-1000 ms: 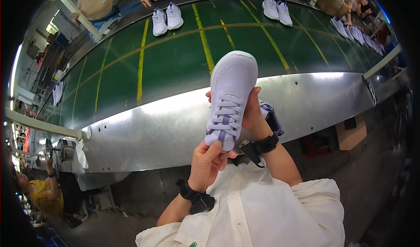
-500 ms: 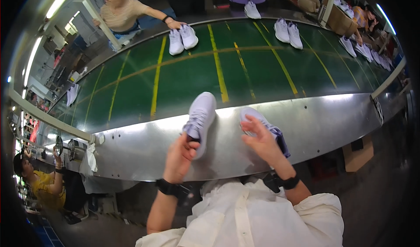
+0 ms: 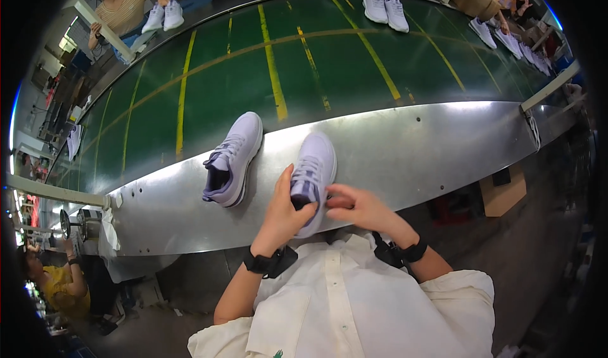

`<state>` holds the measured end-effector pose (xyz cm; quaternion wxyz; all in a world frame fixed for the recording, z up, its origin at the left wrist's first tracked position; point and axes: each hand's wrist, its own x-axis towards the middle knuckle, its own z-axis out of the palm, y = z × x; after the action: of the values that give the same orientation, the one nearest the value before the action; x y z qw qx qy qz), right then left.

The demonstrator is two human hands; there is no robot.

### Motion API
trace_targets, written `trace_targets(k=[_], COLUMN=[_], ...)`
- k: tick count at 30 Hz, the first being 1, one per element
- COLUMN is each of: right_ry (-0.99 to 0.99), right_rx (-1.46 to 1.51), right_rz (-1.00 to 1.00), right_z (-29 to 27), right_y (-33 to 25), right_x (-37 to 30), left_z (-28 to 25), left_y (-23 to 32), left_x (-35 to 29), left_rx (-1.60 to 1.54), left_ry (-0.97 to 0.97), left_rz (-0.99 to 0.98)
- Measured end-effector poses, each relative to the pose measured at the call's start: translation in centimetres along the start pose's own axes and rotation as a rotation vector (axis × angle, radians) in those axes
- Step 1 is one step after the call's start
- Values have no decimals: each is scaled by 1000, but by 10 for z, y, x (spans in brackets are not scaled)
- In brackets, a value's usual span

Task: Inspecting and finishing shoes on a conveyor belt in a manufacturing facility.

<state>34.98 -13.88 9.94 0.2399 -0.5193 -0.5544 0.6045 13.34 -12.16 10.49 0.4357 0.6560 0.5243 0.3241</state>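
A pale lavender sneaker point(image 3: 315, 152) stands right in front of me on the metal ledge, toe pointing away. My left hand point(image 3: 280, 211) grips it at the collar, fingers along its left side and thumb at the ankle opening. Beside its right side is my right hand point(image 3: 367, 212), fingers loosely bent and apart; whether they touch the shoe is hard to see. Farther left, a matching sneaker point(image 3: 239, 144) rests untouched, its heel on the ledge and its toe reaching to the green belt's edge.
Beyond the metal ledge point(image 3: 392, 161) runs a green conveyor belt point(image 3: 221, 92) with yellow lines. A pair of sneakers point(image 3: 385, 9) stands on its far side. Across the belt, a co-worker point(image 3: 126, 9) holds another pair. A metal post point(image 3: 57, 193) crosses at left; a cardboard box point(image 3: 503, 193) sits below right.
My left hand has let go of the left sneaker and taken hold of the other one, which now points straighter ahead. The co-worker has lifted a pair off the belt. My view has shifted.
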Motion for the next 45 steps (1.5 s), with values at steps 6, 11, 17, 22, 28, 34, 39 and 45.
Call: trace_targets(k=[6,11,17,22,28,34,39,45], right_ry=[184,527,395,312,353,727,616,771], right_rx=[69,-102,-574,-702,-734,-891,-406,-392], right_rz=[-116,-308,-260,-178,-38,-347,-463,-434], right_z=[10,-29,-25,22,-19,-89,-31,7], right_y=[4,13,-3,34,48,38,26,34], right_x=[12,52,36,10,6,-7,49,82], left_z=[-34,-52,-27,-15,-34,-50,-40,-33], left_y=[14,45,44,40,35,21,32,34], left_x=[-7,-29,-18,-5,8,-6,-5,-4], left_rx=[258,-420,-713,-744,-628,-391,-266,-147], left_ry=[87,-141,-204,-120,-27,-138,-217,-195], left_rz=[117,-402,-626,-673,-634,-479,-557,-577])
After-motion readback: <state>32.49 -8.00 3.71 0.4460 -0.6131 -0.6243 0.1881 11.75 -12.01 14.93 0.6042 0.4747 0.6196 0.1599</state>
